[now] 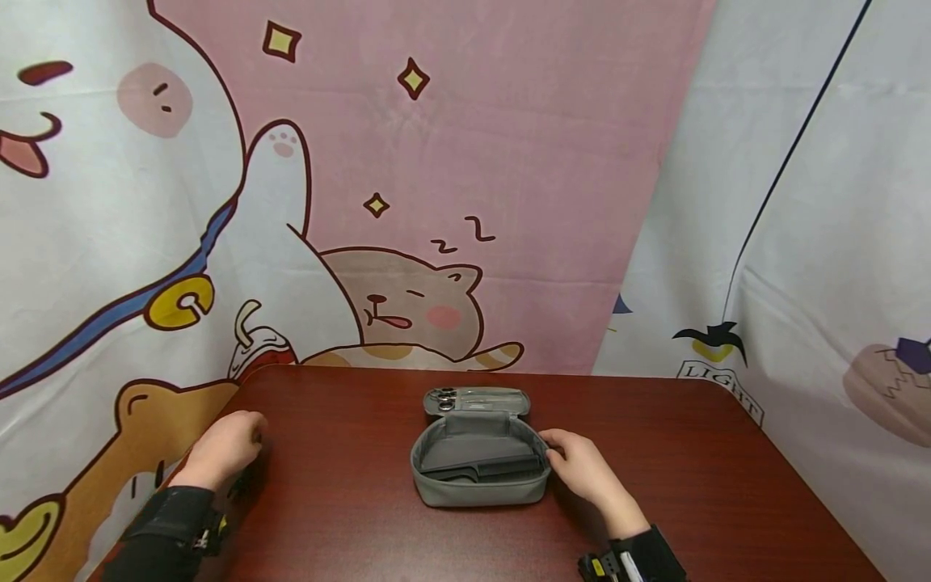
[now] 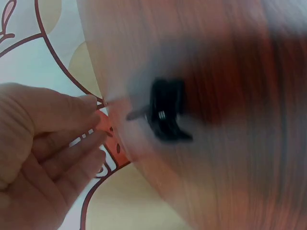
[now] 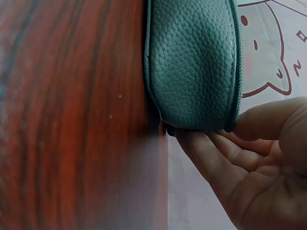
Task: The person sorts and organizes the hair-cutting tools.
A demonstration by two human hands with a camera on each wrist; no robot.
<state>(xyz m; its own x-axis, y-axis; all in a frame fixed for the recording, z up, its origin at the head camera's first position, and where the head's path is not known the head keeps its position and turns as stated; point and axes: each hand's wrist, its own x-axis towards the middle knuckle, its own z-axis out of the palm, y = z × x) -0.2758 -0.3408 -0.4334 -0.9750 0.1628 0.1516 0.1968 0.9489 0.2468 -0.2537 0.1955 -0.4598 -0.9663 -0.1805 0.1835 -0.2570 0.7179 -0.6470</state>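
Observation:
A grey zip case (image 1: 480, 494) with a pebbled surface stands on the table with its lid (image 1: 483, 399) folded back. Small shiny items show under a clear pocket in the lid, too small to name. Inside the case lies a dark grey flap or divider (image 1: 502, 467). At the case's right end, my right hand (image 1: 585, 465) holds the wall, thumb by the zipper rim and fingers against the side. My left hand (image 1: 225, 444) hovers by the table's left edge, fingers loosely bent around nothing. Near it is a blurred black object (image 2: 165, 110), perhaps a claw-shaped clip.
The reddish-brown wooden table (image 1: 349, 533) has its left edge beneath my left hand. A printed cloth (image 1: 553, 162) with cartoon animals hangs behind and beside it. Both forearms wear black wrist cameras.

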